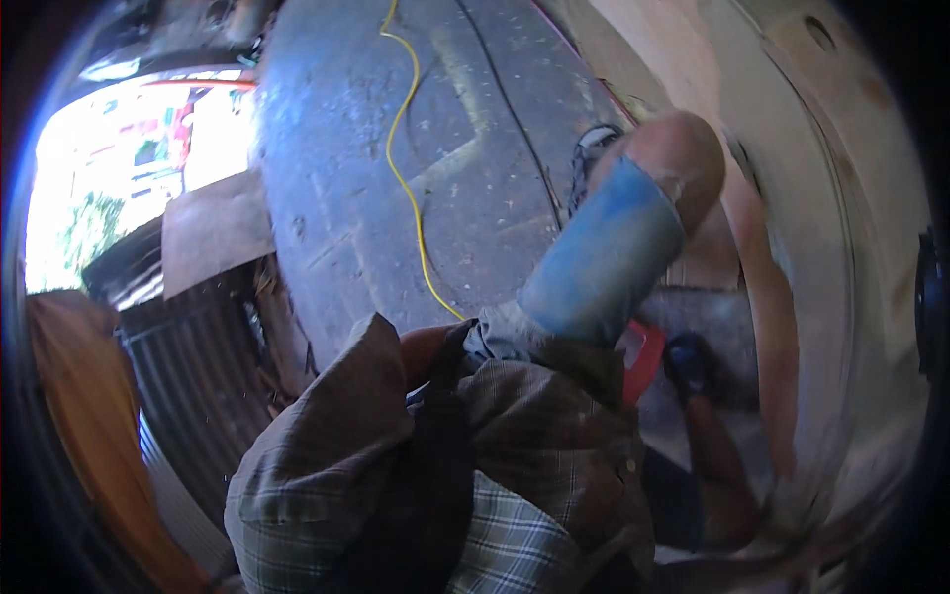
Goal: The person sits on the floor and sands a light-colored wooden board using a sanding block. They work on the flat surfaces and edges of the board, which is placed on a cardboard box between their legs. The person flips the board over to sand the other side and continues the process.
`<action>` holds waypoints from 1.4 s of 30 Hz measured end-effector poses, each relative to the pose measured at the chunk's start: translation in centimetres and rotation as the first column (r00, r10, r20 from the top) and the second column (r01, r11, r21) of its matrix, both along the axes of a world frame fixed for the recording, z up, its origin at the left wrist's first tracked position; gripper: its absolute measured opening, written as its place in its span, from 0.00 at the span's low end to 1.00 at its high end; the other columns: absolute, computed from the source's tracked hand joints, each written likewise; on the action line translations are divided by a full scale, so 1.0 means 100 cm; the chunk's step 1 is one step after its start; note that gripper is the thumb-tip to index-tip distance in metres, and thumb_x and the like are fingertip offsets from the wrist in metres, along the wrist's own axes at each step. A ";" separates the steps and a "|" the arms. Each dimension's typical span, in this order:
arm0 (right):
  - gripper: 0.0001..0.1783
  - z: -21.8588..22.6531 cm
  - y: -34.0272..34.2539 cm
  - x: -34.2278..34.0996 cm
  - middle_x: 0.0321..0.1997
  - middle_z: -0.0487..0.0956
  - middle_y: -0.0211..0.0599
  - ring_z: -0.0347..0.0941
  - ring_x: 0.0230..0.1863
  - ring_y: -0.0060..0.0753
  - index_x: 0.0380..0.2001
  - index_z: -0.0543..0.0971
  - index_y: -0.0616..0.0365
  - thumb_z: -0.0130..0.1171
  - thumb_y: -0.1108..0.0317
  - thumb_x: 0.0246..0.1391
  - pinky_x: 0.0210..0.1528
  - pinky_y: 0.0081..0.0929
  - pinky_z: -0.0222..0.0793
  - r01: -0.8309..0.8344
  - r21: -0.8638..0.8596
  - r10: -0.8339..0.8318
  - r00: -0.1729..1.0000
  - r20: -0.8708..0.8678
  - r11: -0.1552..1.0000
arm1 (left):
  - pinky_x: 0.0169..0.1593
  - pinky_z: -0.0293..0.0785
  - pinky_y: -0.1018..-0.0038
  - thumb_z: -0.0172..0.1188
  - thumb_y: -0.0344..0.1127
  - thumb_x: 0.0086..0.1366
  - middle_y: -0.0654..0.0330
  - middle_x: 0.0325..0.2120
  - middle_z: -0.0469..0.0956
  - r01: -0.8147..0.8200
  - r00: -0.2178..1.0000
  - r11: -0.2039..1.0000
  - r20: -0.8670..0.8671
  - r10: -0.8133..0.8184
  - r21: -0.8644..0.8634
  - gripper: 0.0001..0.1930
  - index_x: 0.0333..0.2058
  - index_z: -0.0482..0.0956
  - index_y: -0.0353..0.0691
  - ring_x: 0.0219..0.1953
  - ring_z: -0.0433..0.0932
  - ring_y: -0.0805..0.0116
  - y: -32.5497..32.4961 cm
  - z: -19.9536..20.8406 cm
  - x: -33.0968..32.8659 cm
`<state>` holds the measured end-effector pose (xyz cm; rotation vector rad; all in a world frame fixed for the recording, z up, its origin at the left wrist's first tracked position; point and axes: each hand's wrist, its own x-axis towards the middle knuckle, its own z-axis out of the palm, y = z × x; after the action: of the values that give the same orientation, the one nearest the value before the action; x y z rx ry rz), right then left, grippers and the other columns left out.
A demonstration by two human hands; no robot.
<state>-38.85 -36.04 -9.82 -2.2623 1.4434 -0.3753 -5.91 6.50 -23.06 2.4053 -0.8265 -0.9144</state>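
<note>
My left forearm (423,356) shows briefly between the wide sleeve of the checked shirt (327,445) and a fold of dark cloth. Its hand is hidden behind that cloth, close to my raised thigh in faded blue denim shorts (604,257), so what it touches does not show. No part of my right hand can be made out. The bent knee (678,153) stands beside a beige vehicle-like panel (821,218). Below it, a red plastic object (643,361) is partly covered by the shorts and shirt.
A yellow cable (401,148) and a black cable (510,99) run along the grey floor (336,178). At the left are a corrugated sheet (198,366), a flat brown board (218,233) and hanging orange-brown cloth (84,386). A bright opening (109,158) lies beyond.
</note>
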 end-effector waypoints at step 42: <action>0.24 0.137 0.074 0.062 0.53 0.73 0.48 0.69 0.53 0.45 0.51 0.72 0.63 0.41 0.55 0.64 0.56 0.34 0.61 0.211 -0.010 -0.196 0.926 0.324 0.978 | 0.39 0.69 0.77 0.51 0.35 0.64 0.61 0.30 0.75 -0.536 0.739 0.474 -0.116 0.664 -0.698 0.17 0.49 0.73 0.34 0.34 0.72 0.74 0.146 0.201 0.168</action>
<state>-32.66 -28.63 3.93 -1.9715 1.5068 -0.8098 10.93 21.12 -2.92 1.8394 -0.2130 -0.0460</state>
